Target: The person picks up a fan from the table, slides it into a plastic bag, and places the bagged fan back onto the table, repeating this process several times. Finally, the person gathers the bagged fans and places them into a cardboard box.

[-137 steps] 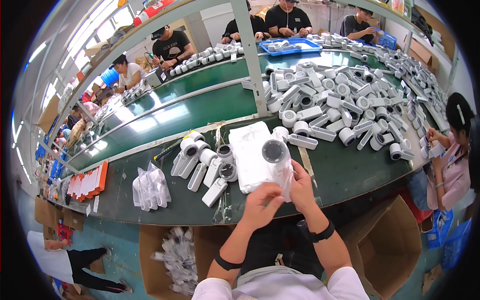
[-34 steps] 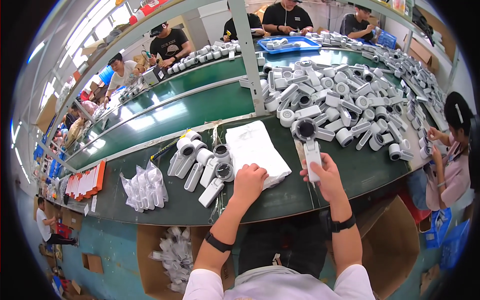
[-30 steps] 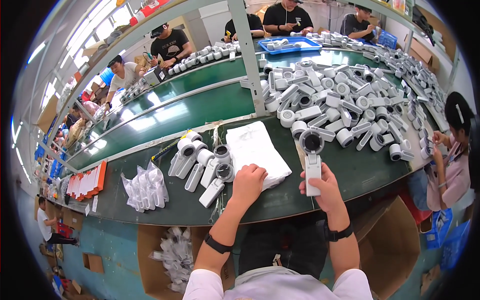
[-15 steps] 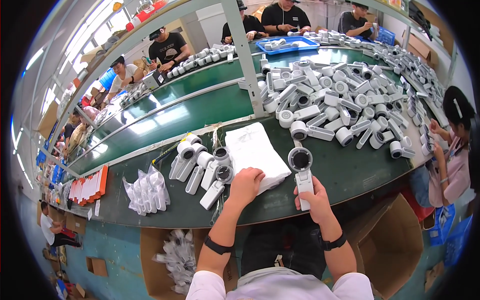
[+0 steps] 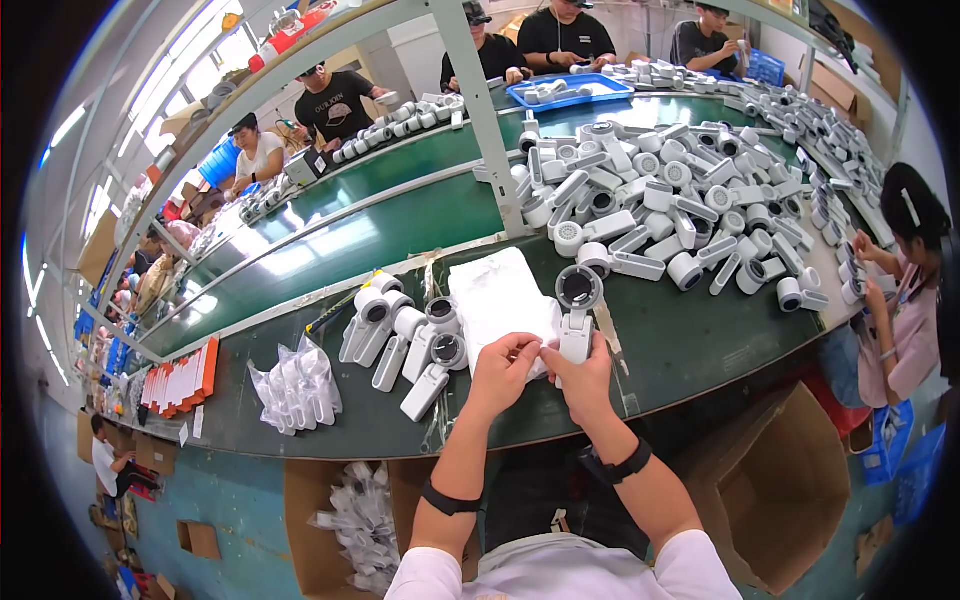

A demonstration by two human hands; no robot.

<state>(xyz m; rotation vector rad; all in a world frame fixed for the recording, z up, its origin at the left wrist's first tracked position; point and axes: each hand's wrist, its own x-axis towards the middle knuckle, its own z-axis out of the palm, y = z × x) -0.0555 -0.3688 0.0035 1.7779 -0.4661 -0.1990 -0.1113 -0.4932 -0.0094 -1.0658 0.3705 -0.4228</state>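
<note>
My right hand [image 5: 585,380] grips a white handheld fan [image 5: 577,330] by its handle, its round dark-centred head pointing away from me. Beside it my left hand [image 5: 500,375] is closed in a pinch at the near edge of a stack of thin white plastic bags [image 5: 490,295]. The fingertips of both hands almost meet there, and the top bag's edge puffs up beside the fan. Left of the stack lies a small group of white handheld fans [image 5: 393,355]. Farther left, several fans in clear bags [image 5: 297,385] lie in a bundle.
A big heap of white fans [image 5: 680,190] covers the bench's far right. Orange-and-white boxes [image 5: 185,380] stand at the left end. Below the bench are a carton of bagged fans [image 5: 360,525] and another carton [image 5: 770,490]. A metal post [image 5: 480,120] rises beyond the bags. Co-workers sit around.
My right hand has carried the fan left and away from me to the bag stack. My left hand has shifted slightly right, and its fingers now pinch at the bags' edge.
</note>
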